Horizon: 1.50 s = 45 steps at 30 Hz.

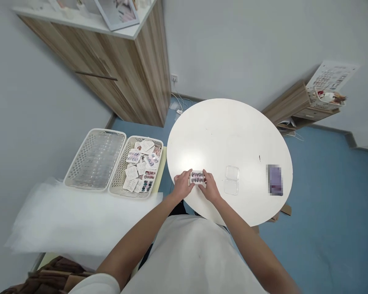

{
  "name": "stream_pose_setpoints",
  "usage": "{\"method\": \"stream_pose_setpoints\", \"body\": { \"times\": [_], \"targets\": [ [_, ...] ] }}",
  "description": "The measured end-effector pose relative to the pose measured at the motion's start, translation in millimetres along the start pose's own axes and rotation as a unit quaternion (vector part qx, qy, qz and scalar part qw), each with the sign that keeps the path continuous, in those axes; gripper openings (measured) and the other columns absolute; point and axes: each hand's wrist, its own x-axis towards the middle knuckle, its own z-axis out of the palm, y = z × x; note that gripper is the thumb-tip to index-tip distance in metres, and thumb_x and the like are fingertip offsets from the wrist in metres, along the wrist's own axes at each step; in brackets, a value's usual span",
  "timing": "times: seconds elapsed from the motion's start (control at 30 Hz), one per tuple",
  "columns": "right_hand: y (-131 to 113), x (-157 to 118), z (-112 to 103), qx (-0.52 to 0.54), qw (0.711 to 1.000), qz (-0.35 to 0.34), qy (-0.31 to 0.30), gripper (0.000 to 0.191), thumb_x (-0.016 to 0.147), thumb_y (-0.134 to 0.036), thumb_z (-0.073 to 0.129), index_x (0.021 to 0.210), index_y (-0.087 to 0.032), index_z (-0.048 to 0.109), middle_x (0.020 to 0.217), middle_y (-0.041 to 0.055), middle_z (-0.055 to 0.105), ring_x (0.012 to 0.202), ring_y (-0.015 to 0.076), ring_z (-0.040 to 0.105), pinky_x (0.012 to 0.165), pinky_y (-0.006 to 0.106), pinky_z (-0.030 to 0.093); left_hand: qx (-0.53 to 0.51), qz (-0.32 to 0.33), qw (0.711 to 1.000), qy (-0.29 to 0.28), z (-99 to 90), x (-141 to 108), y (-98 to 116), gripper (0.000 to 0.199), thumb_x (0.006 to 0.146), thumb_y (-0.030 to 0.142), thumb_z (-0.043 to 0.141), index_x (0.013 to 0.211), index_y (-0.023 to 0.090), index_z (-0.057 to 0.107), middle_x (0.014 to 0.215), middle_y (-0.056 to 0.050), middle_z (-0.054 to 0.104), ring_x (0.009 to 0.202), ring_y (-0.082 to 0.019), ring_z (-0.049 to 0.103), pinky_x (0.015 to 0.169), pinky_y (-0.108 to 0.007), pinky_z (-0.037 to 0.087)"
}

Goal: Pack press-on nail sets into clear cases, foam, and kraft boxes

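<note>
A small white card of press-on nails [197, 177], in two rows of purple and dark tones, is held over the near left part of the round white table [227, 130]. My left hand [182, 184] grips its left edge between thumb and fingers. On the opposite edge, my right hand [209, 187] pinches it the same way. To the right of my right hand, a clear plastic case [232, 180] lies opened flat on the tabletop, its two halves side by side.
Left of the table, a white basket [112, 185] holds several nail cards; another basket [68, 179] holds clear plastic cases. White wrapping sheet [79, 220] lies in front of them. A blurred purple object [275, 180] rests at the table's right. A wooden cabinet [150, 69] stands behind.
</note>
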Motion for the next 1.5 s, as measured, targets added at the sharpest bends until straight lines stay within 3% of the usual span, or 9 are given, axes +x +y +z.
{"method": "stream_pose_setpoints", "body": {
  "times": [0.23, 0.5, 0.73, 0.93, 1.17, 1.33, 1.5],
  "targets": [
    [51, -68, -56, 0.025, 0.999, 0.022, 0.000, 0.074, 0.074, -0.015, 0.049, 0.135, -0.030, 0.010, 0.111, 0.0063, 0.038, 0.090, 0.0170, 0.049, 0.083, 0.039, 0.045, 0.036, 0.063, 0.995, -0.072, 49.5, -13, 64, 0.062, 0.071, 0.023, 0.056, 0.126, 0.024, 0.029, 0.108, -0.006, 0.052, 0.100, -0.021, 0.050, 0.087, -0.038, 0.028],
    [102, -95, -95, 0.044, 0.999, 0.031, -0.002, 0.067, 0.074, -0.015, 0.049, 0.133, -0.029, 0.020, 0.103, 0.0048, 0.044, 0.088, 0.0172, 0.051, 0.079, 0.037, 0.046, 0.071, 0.062, 0.989, -0.112, 90.4, -6, 108, 0.061, 0.066, 0.026, 0.062, 0.122, 0.025, 0.036, 0.110, -0.006, 0.051, 0.105, -0.023, 0.046, 0.089, -0.039, 0.031],
    [126, -94, -110, 0.040, 0.999, 0.013, -0.032, 0.062, 0.070, -0.023, 0.058, 0.126, -0.027, 0.033, 0.114, 0.0058, 0.043, 0.109, 0.0224, 0.040, 0.092, 0.041, 0.037, 0.094, 0.050, 0.988, -0.108, 99.7, -10, 117, 0.062, 0.062, 0.032, 0.067, 0.118, 0.025, 0.042, 0.118, -0.007, 0.045, 0.112, -0.026, 0.039, 0.090, -0.041, 0.033],
    [133, -78, -114, 0.037, 0.999, 0.010, -0.021, 0.062, 0.068, -0.024, 0.060, 0.125, -0.026, 0.034, 0.119, 0.0063, 0.039, 0.114, 0.0235, 0.035, 0.094, 0.042, 0.034, 0.125, 0.033, 0.986, -0.101, 102.8, 7, 124, 0.060, 0.063, 0.027, 0.067, 0.118, 0.026, 0.042, 0.119, -0.007, 0.043, 0.112, -0.025, 0.039, 0.091, -0.040, 0.033],
    [141, -55, -113, 0.024, 0.999, 0.027, -0.022, 0.063, 0.070, -0.021, 0.057, 0.127, -0.025, 0.031, 0.115, 0.0054, 0.042, 0.106, 0.0204, 0.043, 0.087, 0.036, 0.040, 0.135, 0.014, 0.985, -0.105, 108.3, 31, 127, 0.061, 0.064, 0.020, 0.064, 0.119, 0.025, 0.040, 0.115, -0.007, 0.044, 0.106, -0.023, 0.044, 0.086, -0.035, 0.037],
    [141, -53, -110, -0.005, 0.999, 0.030, -0.022, 0.063, 0.069, -0.017, 0.057, 0.126, -0.025, 0.032, 0.112, 0.0055, 0.042, 0.102, 0.0198, 0.046, 0.083, 0.034, 0.042, 0.097, 0.020, 0.989, -0.112, 116.6, 32, 119, 0.062, 0.064, 0.017, 0.063, 0.121, 0.024, 0.038, 0.112, -0.007, 0.045, 0.104, -0.022, 0.045, 0.084, -0.032, 0.040],
    [141, -55, -107, -0.025, 1.000, 0.012, -0.003, 0.062, 0.069, -0.015, 0.055, 0.126, -0.022, 0.032, 0.110, 0.0072, 0.043, 0.098, 0.0201, 0.048, 0.082, 0.034, 0.043, 0.094, 0.034, 0.990, -0.103, 123.0, 30, 114, 0.063, 0.066, 0.014, 0.061, 0.123, 0.024, 0.037, 0.117, -0.009, 0.043, 0.109, -0.024, 0.041, 0.088, -0.037, 0.038]
  ]
}}
